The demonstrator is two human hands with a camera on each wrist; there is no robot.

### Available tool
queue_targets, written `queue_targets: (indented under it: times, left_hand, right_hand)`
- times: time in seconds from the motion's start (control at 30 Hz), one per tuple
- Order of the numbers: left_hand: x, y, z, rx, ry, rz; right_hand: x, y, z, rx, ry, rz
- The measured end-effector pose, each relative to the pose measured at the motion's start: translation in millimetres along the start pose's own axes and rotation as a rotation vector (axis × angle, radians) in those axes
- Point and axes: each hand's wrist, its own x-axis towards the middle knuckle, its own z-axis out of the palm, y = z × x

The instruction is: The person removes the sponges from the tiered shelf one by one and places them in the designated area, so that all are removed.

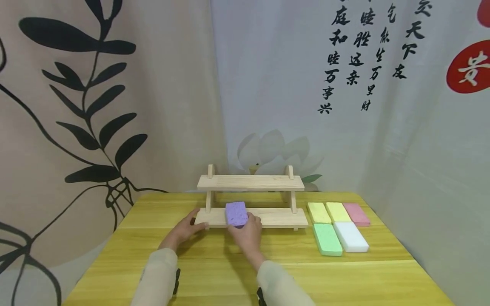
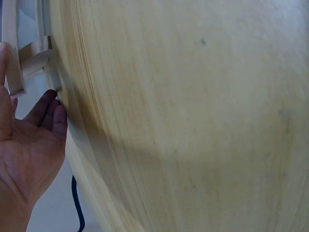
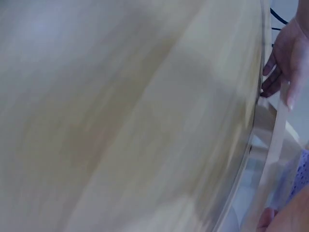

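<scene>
A two-tier wooden display rack (image 1: 275,217) stands at the back of the table. On its lower board, left of the middle, is a purple sponge (image 1: 236,212), tilted against the board. My right hand (image 1: 248,236) grips the sponge from its lower right side. At the rack's left end my left hand (image 1: 183,231) holds the lower board, its thumb on the front edge and its fingers around the end. The right wrist view catches only a pitted purple edge of the sponge (image 3: 301,174) beside the rack.
Right of the rack, flat sponge blocks lie in two rows on the wooden table (image 1: 214,278): two yellow (image 1: 319,212) and a pink (image 1: 356,214) behind, a green (image 1: 327,240) and a white (image 1: 351,237) in front. A printed curtain (image 1: 176,106) hangs behind the table.
</scene>
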Motion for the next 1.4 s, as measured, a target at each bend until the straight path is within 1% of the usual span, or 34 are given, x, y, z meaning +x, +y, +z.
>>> queue_targets:
  times: [0.17,0.27,0.4,0.47,0.63,0.73,0.93,1.07,1.2,1.3,1.4]
  left_hand:
    - [1.5,1.8,0.4,0.010,-0.002,-0.006]
    - [4.0,-1.0,0.8,0.017,0.006,-0.010]
    - [4.0,-5.8,1.4,0.028,0.014,0.003]
    - [1.6,-7.6,0.9,0.026,0.014,0.006]
    - [-2.4,-7.1,1.0,0.010,0.006,0.002]
    - [-2.8,-5.3,1.2,0.007,0.000,-0.001]
    - [0.3,-0.8,-0.3,0.011,0.000,0.010]
    - [0.3,0.5,-1.1,0.035,0.002,0.003]
    - [0.7,1.4,-0.3,0.037,0.000,0.017]
    - [1.7,1.5,0.8,0.030,-0.002,0.017]
    - [3.1,1.8,1.6,0.019,-0.005,0.018]
  right_hand:
    - [9.3,11.9,-27.7,0.020,-0.090,-0.048]
    - [13.7,19.6,-47.4,0.031,-0.140,-0.060]
    - [16.9,31.2,-75.4,0.019,-0.169,-0.056]
    - [18.1,38.2,-88.0,0.013,-0.190,-0.058]
    - [22.2,58.2,-123.2,0.007,-0.232,-0.080]
    - [25.8,70.5,-144.9,-0.004,-0.239,-0.080]
    - [41.8,92.5,-187.9,-0.018,-0.223,-0.074]
    - [50.3,107.4,-218.2,-0.055,-0.221,-0.048]
    - [57.5,120.9,-247.6,-0.076,-0.206,-0.029]
    - [61.6,128.4,-265.2,-0.078,-0.200,-0.031]
    - [65.3,134.4,-277.8,-0.081,-0.191,-0.046]
